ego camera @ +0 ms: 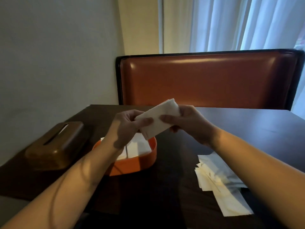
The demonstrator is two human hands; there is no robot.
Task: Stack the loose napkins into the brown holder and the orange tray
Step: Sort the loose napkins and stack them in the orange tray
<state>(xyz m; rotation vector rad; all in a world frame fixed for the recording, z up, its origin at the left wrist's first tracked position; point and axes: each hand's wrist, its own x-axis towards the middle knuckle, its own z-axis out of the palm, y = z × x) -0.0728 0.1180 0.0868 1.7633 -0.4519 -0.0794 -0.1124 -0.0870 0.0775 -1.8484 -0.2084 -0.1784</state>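
Note:
A folded white napkin point(158, 118) is held in the air between both hands, above the far side of the orange tray point(145, 161). My left hand point(127, 128) pinches its lower left end. My right hand point(189, 123) grips its upper right end. Inside the tray lie stacked white napkins point(138, 147), partly hidden by my left wrist. The brown holder point(57, 144) with a slot in its lid stands to the left of the tray. A pile of loose napkins point(219, 180) lies on the table at the right, under my right forearm.
The dark table point(247, 126) runs to a grey wall on the left. A brown leather seat back point(206, 80) stands behind the table's far edge, with white curtains above it.

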